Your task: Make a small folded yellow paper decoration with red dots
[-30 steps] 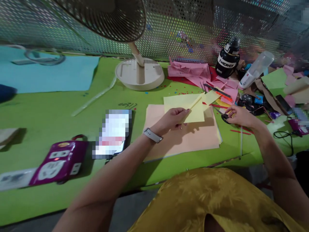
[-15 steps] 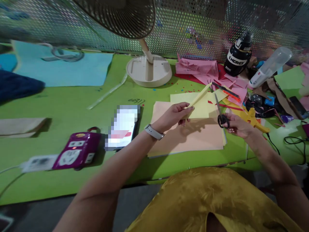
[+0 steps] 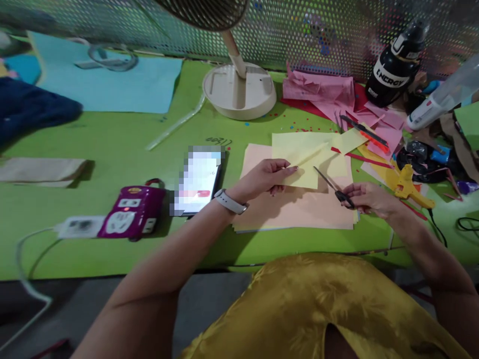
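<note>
A folded piece of pale yellow paper [image 3: 306, 170] is pinched between the thumb and fingers of my left hand [image 3: 270, 177]. Its narrow folded edge slants up to the right. My right hand [image 3: 368, 200] grips black-handled scissors [image 3: 326, 178] by the loops, the blades pointing up and left toward the paper. The blades look closed together and stand apart from the held piece. Beneath both hands lies a stack of peach paper sheets [image 3: 295, 214]. Another pale yellow sheet [image 3: 290, 142] rests on top of that stack, behind the held piece.
A phone [image 3: 198, 182] and a purple power socket [image 3: 132, 212] lie to the left. At the back stands a fan base [image 3: 258, 97]. Toward the right are a utility knife [image 3: 364, 132], pink paper scraps [image 3: 318, 87], a black bottle [image 3: 391, 75] and a yellow glue gun [image 3: 409, 189].
The scissors have swung so their blades point more to the left, toward the paper. My left hand has lowered and tilted the folded yellow piece. The camera view has shifted.
</note>
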The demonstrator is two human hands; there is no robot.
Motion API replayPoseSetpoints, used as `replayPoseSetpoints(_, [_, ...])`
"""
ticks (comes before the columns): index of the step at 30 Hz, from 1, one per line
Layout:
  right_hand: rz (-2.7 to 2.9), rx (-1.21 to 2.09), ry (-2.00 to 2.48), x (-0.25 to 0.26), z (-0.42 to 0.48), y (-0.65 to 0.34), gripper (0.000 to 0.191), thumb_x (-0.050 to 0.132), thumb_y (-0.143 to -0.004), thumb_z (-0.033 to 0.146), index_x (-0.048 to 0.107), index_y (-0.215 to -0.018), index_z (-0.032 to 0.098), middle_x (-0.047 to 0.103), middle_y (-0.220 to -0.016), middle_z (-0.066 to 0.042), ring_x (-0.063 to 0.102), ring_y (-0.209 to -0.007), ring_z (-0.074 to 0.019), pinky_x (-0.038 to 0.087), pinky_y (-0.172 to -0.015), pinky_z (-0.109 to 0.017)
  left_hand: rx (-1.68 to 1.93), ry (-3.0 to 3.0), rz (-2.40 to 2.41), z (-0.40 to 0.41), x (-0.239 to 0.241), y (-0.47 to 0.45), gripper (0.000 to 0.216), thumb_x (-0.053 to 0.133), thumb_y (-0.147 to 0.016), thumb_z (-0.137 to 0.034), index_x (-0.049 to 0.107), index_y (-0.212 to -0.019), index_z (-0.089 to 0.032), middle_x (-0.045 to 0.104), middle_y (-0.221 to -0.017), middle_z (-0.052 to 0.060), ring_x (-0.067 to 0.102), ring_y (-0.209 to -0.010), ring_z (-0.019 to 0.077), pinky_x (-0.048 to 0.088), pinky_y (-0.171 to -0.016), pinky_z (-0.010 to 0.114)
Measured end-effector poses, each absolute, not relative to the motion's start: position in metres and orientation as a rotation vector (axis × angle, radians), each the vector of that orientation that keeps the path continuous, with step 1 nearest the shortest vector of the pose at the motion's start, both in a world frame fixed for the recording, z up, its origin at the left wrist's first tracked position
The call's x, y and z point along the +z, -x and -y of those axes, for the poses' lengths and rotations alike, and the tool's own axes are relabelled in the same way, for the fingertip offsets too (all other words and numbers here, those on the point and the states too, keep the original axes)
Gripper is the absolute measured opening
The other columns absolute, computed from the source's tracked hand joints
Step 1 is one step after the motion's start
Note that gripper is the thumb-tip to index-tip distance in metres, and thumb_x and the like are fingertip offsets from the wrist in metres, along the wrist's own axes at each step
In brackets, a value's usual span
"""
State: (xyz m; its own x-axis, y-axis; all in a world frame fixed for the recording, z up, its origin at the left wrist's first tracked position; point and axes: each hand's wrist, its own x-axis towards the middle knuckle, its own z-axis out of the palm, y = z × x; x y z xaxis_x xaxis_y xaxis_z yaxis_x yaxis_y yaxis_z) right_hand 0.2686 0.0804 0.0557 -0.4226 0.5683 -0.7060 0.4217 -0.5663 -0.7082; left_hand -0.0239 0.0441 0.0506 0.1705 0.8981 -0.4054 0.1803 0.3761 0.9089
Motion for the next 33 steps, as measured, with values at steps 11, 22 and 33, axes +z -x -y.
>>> replayPoseSetpoints(11, [1.453, 2.329, 1.473, 0.058, -0.08, -0.267, 0.031, 0.077, -0.063, 0.038, 0.064, -0.08, 0.015, 0.072, -0.069, -0.002, 0.05, -0.037, -0.0044, 0.039, -0.036, -0.017, 0.795, -1.084, -1.297, -0.042, 0.044, 0.035, 0.032, 0.064, -0.086, -0.048, 0.057, -0.075, -0.019, 0.049, -0.046, -0.005, 0.04, -0.035, 0.0048, 0.031, -0.035, 0.015])
replayPoseSetpoints(22, [1.661, 2.2, 1.345, 0.062, -0.056, -0.262, 0.052, 0.07, -0.071, 0.067, 0.051, -0.081, 0.02, 0.066, -0.067, 0.001, 0.055, -0.04, -0.0079, 0.039, -0.037, -0.02, 1.019, -1.061, -1.426, -0.038, 0.049, 0.027, 0.031, 0.064, -0.084, -0.046, 0.054, -0.071, -0.02, 0.044, -0.049, -0.005, 0.04, -0.038, 0.0066, 0.031, -0.036, 0.019])
replayPoseSetpoints(33, [1.771, 2.123, 1.476, 0.063, -0.042, -0.254, 0.04, 0.075, -0.074, 0.053, 0.05, -0.079, 0.022, 0.058, -0.065, 0.005, 0.047, -0.045, -0.0062, 0.042, -0.037, -0.018, 0.965, -1.075, -1.389, -0.031, 0.049, 0.016, 0.028, 0.063, -0.085, -0.042, 0.054, -0.071, -0.02, 0.044, -0.051, -0.005, 0.043, -0.038, 0.0066, 0.033, -0.037, 0.019])
